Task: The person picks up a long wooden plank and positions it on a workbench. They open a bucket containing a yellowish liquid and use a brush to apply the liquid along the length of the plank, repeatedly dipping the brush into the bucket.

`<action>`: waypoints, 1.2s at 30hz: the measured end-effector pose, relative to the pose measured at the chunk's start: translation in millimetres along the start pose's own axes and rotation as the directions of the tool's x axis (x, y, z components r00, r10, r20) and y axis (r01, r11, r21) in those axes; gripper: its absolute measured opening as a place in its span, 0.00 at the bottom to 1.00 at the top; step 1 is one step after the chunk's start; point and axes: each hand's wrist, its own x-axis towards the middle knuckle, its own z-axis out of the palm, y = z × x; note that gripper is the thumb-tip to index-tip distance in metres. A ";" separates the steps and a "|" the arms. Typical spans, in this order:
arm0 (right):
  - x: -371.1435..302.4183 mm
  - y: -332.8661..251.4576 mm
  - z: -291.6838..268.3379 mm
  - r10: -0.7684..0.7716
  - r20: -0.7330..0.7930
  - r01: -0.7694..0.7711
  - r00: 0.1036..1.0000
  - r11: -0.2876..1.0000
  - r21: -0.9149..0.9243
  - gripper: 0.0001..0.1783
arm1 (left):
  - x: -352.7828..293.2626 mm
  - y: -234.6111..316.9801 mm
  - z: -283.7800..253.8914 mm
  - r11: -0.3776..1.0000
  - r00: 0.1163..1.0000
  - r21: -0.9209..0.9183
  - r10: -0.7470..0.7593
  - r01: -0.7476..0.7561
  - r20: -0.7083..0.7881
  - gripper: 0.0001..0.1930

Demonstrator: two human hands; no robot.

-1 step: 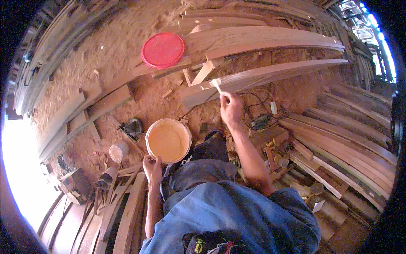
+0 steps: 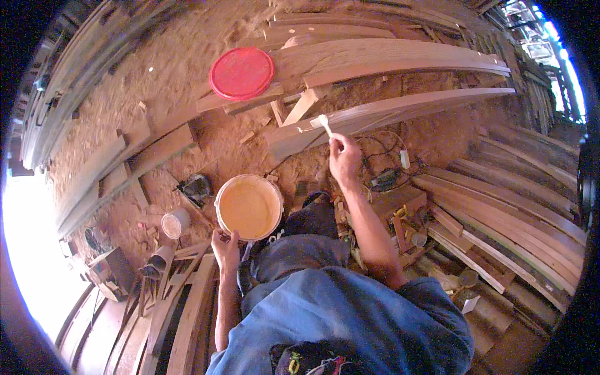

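My right hand [image 2: 344,159] is closed round the thin handle of a small white spoon-like tool [image 2: 325,127]. Its wider cream-coloured end is over the near face of a long wooden board [image 2: 369,117], close to the board's left end. A pale smear shows on the wood just left of the tool. At the lower left, my left hand [image 2: 226,247] grips the near rim of a round white bucket [image 2: 217,209] by my legs. Smooth orange-tan paste or liquid [image 2: 250,206] is inside it. Exactly what the tool is, I cannot tell.
A round red lid [image 2: 242,74] rests on timber beyond the bucket. Left of the bucket stands a small white pot [image 2: 175,224]. A corded power tool [image 2: 383,180] lies right of my right arm. Stacked planks [image 2: 506,206] fill the right side, over a dusty brown floor.
My right hand and the white spoon-like tool have shifted slightly right along the board. My left hand has stayed on the bucket rim.
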 end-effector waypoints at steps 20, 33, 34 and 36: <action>-22.9 -31.2 60.0 0.014 -0.002 -0.013 1.000 0.982 0.186 0.08 | 11.8 -1.5 2.4 0.995 0.994 0.032 -0.099 0.098 0.045 0.10; -33.6 -48.6 77.7 -0.274 0.081 0.271 0.958 0.962 0.039 0.06 | 15.0 -6.8 0.2 0.991 0.989 -0.017 -0.133 0.134 0.061 0.11; -35.7 -49.2 80.6 -0.179 0.206 0.179 0.962 0.984 0.017 0.06 | 15.1 -6.9 0.3 0.993 0.992 -0.028 -0.116 0.118 0.053 0.10; -36.1 -49.1 85.4 -0.145 0.053 0.137 0.988 0.981 0.138 0.06 | 15.6 -7.7 0.2 0.993 0.992 -0.001 -0.119 0.119 0.044 0.10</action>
